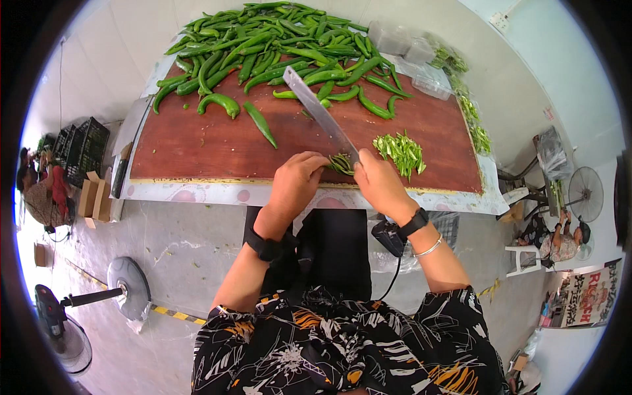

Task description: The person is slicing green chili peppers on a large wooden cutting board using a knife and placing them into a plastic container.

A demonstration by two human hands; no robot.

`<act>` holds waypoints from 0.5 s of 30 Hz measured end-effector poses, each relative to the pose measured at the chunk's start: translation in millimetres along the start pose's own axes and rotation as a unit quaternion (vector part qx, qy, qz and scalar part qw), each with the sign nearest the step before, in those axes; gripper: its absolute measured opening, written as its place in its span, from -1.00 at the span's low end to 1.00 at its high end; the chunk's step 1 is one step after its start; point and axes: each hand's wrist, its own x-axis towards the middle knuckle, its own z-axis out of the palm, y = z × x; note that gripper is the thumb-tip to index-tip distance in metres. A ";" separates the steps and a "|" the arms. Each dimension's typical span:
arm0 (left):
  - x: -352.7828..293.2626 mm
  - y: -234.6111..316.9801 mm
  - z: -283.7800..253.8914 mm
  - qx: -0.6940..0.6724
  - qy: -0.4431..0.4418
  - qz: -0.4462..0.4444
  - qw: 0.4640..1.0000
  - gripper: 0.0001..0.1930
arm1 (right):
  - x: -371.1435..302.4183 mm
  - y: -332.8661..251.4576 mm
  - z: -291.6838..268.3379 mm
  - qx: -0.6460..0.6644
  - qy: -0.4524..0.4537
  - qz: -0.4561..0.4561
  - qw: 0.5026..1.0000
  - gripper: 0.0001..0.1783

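My right hand (376, 182) grips the handle of a large cleaver (320, 113), its blade reaching up and left across the reddish-brown cutting board (197, 148). My left hand (297, 179) presses down a small bunch of green chillies (342, 163) right at the blade's base, near the board's front edge. A small heap of cut green chilli strips (400, 151) lies just right of the knife. A big pile of whole green chillies (276, 46) covers the far part of the board, with two loose ones (261, 124) lying nearer.
Clear plastic boxes (395, 39) and bagged greens (469, 108) sit at the far right of the table. Black crates (82, 148) and cardboard boxes stand left. A fan (62, 326) stands on the floor lower left; another fan (584, 194) and a seated person (563, 240) are on the right.
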 end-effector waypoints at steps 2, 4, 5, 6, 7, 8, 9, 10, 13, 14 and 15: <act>1.1 3.6 -1.4 -0.019 0.004 -0.021 1.000 -0.83 | -2.5 5.1 -2.9 0.019 0.013 0.004 1.000 -0.82; 3.5 6.6 -2.5 -0.016 0.030 -0.028 0.999 -0.81 | -6.5 4.5 -9.2 0.058 -0.008 0.056 0.997 -0.80; 5.0 7.6 -3.4 -0.016 0.030 -0.027 0.999 -0.81 | -9.5 5.1 -11.5 0.058 -0.007 0.056 0.997 -0.80; 5.9 7.9 -5.1 -0.016 0.037 -0.032 0.999 -0.81 | -12.8 6.1 -13.2 0.079 -0.011 0.070 0.994 -0.80; 5.8 7.4 -7.0 -0.016 0.044 -0.037 0.998 -0.81 | -16.5 6.5 -13.8 0.101 -0.016 0.084 0.991 -0.80; 4.8 5.7 -8.3 -0.014 0.043 -0.036 0.998 -0.81 | -20.3 6.1 -14.4 0.103 -0.015 0.084 0.991 -0.80; 3.2 3.3 -9.5 -0.007 0.046 -0.042 0.998 -0.80 | -24.2 5.3 -14.8 0.105 -0.021 0.089 0.990 -0.80; 2.2 2.7 -10.9 0.001 0.049 -0.048 0.998 -0.80 | -28.0 5.4 -15.0 0.108 -0.027 0.094 0.989 -0.79; -1.2 4.0 -14.8 0.035 0.061 -0.065 0.995 -0.80 | -38.9 9.3 -16.6 0.075 -0.018 0.039 0.996 -0.80; -1.8 4.5 -15.5 0.034 0.059 -0.065 0.996 -0.80 | -42.7 9.3 -17.8 0.076 -0.018 0.041 0.996 -0.80; -2.2 4.8 -15.8 0.051 0.054 -0.061 0.995 -0.81 | -46.5 8.4 -19.6 0.073 -0.037 0.048 0.995 -0.81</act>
